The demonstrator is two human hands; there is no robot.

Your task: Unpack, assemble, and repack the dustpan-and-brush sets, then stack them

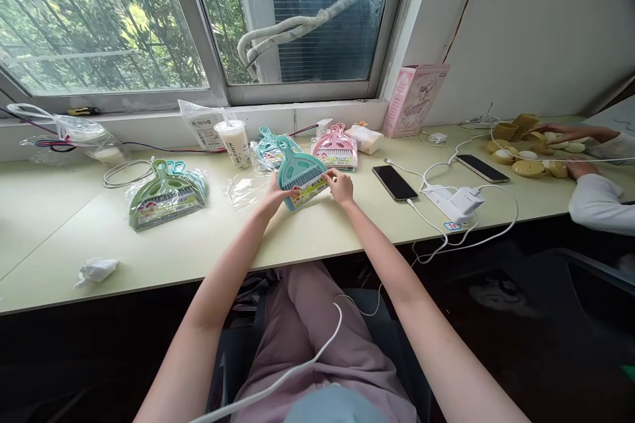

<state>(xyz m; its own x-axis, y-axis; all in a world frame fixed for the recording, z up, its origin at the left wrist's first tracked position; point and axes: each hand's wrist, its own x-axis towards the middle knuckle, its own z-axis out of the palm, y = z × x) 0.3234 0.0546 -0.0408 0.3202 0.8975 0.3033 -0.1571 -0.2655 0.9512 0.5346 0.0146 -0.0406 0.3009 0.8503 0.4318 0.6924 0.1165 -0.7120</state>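
Observation:
Between my two hands is a teal mini dustpan and brush set point(300, 170) with a yellow printed label, tilted up off the table. My left hand point(276, 197) grips its lower left side, thumb over the label. At the right end of the label, my right hand point(340, 186) pinches the edge with closed fingers. A clear plastic bag point(247, 190) lies just left of the set. Behind it sit another wrapped teal set point(268, 145) and a wrapped pink set point(336, 145). Wrapped green sets point(166, 197) rest in a stack to the left.
A lidded drink cup point(234, 143) stands near the window. Two phones point(395, 183), a power strip point(449, 201) and white cables lie to the right. A pink box point(415, 100) stands against the wall. Another person's hands point(575, 135) are among yellow pieces at far right. Crumpled tissue point(96, 271) lies front left.

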